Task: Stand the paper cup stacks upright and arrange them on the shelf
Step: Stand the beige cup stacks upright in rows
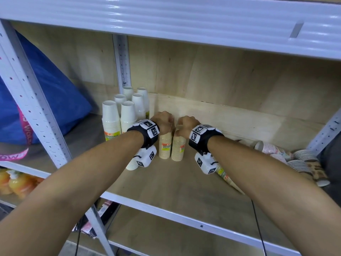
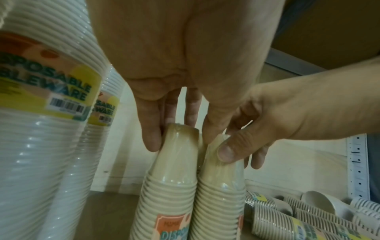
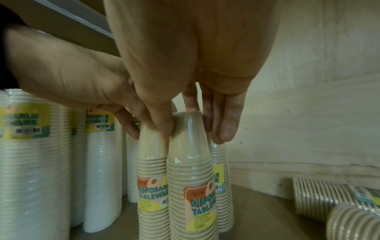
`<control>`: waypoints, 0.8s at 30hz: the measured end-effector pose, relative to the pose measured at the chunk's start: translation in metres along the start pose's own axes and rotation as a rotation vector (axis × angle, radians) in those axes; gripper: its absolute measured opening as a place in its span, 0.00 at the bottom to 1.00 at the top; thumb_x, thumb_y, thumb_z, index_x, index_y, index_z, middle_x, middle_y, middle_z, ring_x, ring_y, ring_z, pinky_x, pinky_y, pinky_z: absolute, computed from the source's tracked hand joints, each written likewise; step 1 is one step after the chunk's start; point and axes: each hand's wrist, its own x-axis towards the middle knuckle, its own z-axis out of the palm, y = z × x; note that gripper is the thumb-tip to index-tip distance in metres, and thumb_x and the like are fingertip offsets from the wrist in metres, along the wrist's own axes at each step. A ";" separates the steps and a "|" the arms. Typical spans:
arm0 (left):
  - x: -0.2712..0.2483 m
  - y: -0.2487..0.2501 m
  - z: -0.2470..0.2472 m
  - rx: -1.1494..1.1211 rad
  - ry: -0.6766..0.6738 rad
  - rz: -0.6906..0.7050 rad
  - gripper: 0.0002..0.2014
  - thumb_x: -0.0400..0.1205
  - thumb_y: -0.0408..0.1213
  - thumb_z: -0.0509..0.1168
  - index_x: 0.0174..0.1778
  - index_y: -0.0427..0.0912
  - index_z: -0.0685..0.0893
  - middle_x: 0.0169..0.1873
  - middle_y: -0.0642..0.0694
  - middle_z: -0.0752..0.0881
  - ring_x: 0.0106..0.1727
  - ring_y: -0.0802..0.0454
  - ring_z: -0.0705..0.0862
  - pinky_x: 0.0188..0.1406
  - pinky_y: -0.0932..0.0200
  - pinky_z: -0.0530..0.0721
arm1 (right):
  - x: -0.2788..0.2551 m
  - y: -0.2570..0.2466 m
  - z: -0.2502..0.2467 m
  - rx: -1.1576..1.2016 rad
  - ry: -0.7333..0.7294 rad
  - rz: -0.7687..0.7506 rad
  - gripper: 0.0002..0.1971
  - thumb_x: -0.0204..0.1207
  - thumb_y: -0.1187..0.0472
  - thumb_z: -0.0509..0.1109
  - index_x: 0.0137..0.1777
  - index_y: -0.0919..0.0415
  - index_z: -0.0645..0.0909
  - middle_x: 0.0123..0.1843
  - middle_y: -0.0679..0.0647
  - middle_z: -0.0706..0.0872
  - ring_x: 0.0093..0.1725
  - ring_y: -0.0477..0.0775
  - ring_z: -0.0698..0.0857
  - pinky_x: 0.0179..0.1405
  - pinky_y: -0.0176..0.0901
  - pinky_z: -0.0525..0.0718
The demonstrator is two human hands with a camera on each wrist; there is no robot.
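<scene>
- Left hand [image 1: 163, 120] at ten o'clock, fingers curled down, pinching a beige stack's top.
- Right hand [image 1: 186, 124] beside it, two o'clock, gripping likewise.

Beige cup stacks [image 1: 172, 147], white stacks [image 1: 118, 117], blue bag [image 1: 55, 85].

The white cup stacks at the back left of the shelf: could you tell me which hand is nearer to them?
Left. The left hand grips a beige cup stack right beside the white cup stacks; the right hand holds the next beige stack, farther right.
</scene>
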 end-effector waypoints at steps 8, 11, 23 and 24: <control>0.003 -0.002 0.002 -0.006 -0.006 -0.007 0.08 0.80 0.34 0.69 0.54 0.42 0.88 0.54 0.43 0.87 0.48 0.48 0.82 0.40 0.60 0.77 | 0.003 0.003 0.000 0.010 -0.009 -0.024 0.18 0.69 0.56 0.76 0.58 0.61 0.83 0.57 0.59 0.86 0.54 0.62 0.86 0.44 0.42 0.79; 0.002 -0.002 0.001 -0.021 0.006 -0.010 0.11 0.80 0.34 0.69 0.58 0.40 0.87 0.58 0.43 0.86 0.53 0.46 0.83 0.43 0.60 0.78 | 0.004 0.002 0.000 0.011 -0.005 -0.014 0.19 0.67 0.53 0.77 0.54 0.62 0.83 0.52 0.59 0.86 0.50 0.62 0.86 0.42 0.43 0.81; 0.002 -0.005 -0.002 -0.026 -0.009 -0.005 0.16 0.80 0.34 0.69 0.64 0.39 0.86 0.62 0.42 0.85 0.61 0.45 0.84 0.53 0.57 0.82 | 0.010 0.007 0.006 0.033 0.023 -0.024 0.15 0.68 0.54 0.76 0.53 0.58 0.82 0.57 0.59 0.85 0.51 0.59 0.84 0.40 0.41 0.74; 0.002 -0.005 -0.002 -0.028 -0.013 -0.010 0.16 0.80 0.34 0.70 0.64 0.39 0.86 0.62 0.42 0.85 0.60 0.45 0.84 0.53 0.57 0.82 | 0.009 0.007 0.005 0.029 0.021 -0.022 0.17 0.68 0.53 0.76 0.55 0.58 0.82 0.58 0.58 0.85 0.53 0.60 0.84 0.41 0.42 0.76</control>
